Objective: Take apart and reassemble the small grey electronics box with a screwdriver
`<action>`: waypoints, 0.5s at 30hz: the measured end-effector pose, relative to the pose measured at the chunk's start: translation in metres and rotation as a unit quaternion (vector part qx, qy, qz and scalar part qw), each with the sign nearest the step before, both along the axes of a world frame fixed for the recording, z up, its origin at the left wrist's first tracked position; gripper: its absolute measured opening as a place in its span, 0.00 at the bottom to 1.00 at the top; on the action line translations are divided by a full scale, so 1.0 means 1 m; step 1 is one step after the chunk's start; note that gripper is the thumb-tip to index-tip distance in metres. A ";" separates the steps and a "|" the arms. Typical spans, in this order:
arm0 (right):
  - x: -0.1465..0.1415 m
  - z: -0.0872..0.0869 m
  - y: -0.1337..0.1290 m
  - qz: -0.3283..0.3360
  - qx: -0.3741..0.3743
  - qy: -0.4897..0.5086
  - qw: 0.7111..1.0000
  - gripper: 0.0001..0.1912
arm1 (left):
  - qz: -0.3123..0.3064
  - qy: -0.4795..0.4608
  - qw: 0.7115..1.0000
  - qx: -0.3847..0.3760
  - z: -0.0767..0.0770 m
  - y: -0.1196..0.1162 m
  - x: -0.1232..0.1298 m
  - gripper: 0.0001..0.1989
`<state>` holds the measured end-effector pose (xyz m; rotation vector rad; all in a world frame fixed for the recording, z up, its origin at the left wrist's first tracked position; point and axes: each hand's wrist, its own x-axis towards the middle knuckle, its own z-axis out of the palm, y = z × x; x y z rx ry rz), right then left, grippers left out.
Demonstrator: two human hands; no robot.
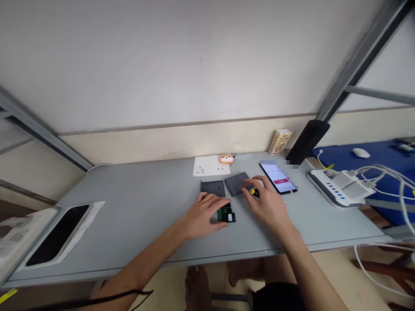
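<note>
My left hand (207,212) is closed around a small green circuit board (224,212) with black parts and a white label, thumb at its near edge and index finger at its far edge. My right hand (267,201) has its fingers curved and apart, the tips at the right edge of a flat dark grey cover (237,183). Between its thumb and index finger shows a yellow-and-black object (254,192), mostly hidden; I cannot tell whether it is touched. Another dark grey shell piece (213,188) lies just beyond my left hand.
Several tiny dark pieces lie on white paper (210,168), with an orange animal-face item (226,159) at its edge. Rightward are a lit phone (278,177), a small carton (279,141), a black cylinder (307,140) and a cabled power strip (337,190). A dark-screened device (58,235) lies left.
</note>
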<state>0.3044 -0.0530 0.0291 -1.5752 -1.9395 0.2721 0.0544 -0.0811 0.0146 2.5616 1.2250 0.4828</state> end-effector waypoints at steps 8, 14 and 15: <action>-0.024 -0.017 0.006 0.023 -0.045 -0.128 0.990 0.24 | 0.118 -0.040 0.989 0.076 0.002 0.021 -0.034 0.21; -0.031 -0.011 0.005 0.040 -0.063 -0.143 0.987 0.24 | 0.259 -0.040 0.964 0.049 -0.021 0.072 -0.073 0.23; -0.030 -0.011 0.005 0.042 -0.062 -0.145 0.987 0.24 | 0.263 -0.034 0.963 0.050 -0.026 0.075 -0.075 0.24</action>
